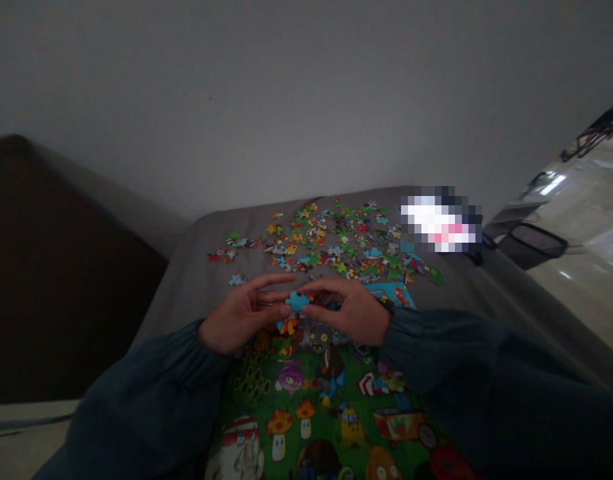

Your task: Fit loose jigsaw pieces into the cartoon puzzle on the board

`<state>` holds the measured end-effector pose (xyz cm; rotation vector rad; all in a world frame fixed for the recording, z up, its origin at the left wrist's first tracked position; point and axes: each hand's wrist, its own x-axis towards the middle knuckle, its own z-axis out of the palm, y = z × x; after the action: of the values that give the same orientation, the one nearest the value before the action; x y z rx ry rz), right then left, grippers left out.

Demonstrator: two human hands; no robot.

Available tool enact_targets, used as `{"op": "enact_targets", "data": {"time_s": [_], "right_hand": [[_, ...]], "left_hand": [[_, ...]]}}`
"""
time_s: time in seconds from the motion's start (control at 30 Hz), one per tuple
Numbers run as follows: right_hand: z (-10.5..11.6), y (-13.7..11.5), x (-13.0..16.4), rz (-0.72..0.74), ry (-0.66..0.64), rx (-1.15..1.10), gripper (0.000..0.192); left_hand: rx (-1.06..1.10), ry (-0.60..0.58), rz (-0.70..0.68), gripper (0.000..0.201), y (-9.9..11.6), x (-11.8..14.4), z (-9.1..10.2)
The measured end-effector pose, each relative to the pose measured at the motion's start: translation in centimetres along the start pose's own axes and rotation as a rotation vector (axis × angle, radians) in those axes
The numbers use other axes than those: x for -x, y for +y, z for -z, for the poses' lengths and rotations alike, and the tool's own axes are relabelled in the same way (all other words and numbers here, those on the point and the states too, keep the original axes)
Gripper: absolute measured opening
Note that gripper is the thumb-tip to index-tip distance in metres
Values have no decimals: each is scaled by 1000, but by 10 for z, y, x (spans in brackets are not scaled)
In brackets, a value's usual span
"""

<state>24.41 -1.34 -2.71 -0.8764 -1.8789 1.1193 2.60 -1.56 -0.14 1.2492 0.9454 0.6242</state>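
A small light-blue puzzle piece is pinched between the fingertips of my left hand and my right hand. Both hands hover over the far edge of a partly assembled cartoon puzzle with green grass, mushrooms and a zombie figure. Dark teal sleeves cover both my arms. Beyond my hands lies a spread of several loose colourful puzzle pieces on a grey cloth surface.
A blurred white object sits at the far right of the grey surface. A dark panel rises at the left. On the right, a black mesh bin stands on a shiny floor. A plain wall fills the background.
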Motion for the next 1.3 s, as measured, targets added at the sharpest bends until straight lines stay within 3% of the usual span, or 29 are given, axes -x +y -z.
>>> {"op": "enact_targets", "data": {"time_s": [0.13,0.27,0.43,0.63,0.73,0.9,1.03,1.13,1.3], "right_hand": [[-1,3,-1,-32,-10,-117,27],[-2,6,-1,-55,16,-241,36],[-2,8,-2,-81,-6,-286,29],[-1,4,-2,-84,20,-267,30],[0,4,-3,-91,38,-273,29],[1,9,-4,-96,84,-235,23],[1,10,-4,-56,99,-181,21],[2,9,-3,-24,104,-124,19],[2,7,-3,-7,89,-90,18]], "left_hand": [[5,-9,-15,60,0,1,0],[161,-49,15,53,3,7,-1],[245,-68,26,46,4,10,-2],[96,-111,-31,61,0,5,-1],[-10,-54,-42,57,1,4,8],[-327,90,-24,38,9,7,40],[-496,224,13,45,13,9,57],[-531,225,43,50,11,9,58],[-589,199,-28,50,4,4,56]]}}
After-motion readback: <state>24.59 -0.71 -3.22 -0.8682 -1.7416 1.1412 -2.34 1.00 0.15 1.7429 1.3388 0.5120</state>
